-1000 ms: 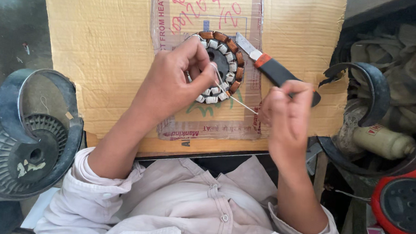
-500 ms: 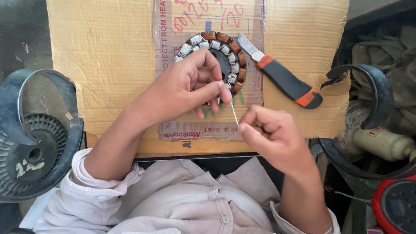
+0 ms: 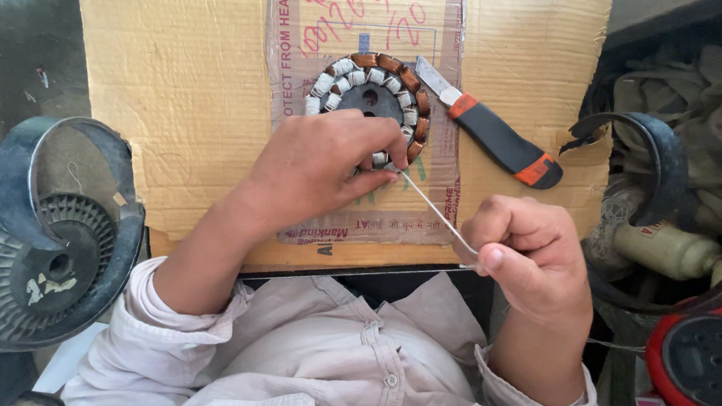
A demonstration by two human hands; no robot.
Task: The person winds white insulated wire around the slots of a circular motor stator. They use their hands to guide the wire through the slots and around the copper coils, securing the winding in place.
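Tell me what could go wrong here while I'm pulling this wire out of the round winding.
The thin wire is stretched taut between the right hand and the stator ring; it might snap or cut into the fingers. The left hand only presses the ring down, so it could slide on the cardboard. The knife lies close with its blade bare.

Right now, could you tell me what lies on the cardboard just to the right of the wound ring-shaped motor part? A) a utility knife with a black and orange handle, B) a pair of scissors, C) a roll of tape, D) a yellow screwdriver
A: a utility knife with a black and orange handle lies slanted on the cardboard, its blade end close beside the wound ring.
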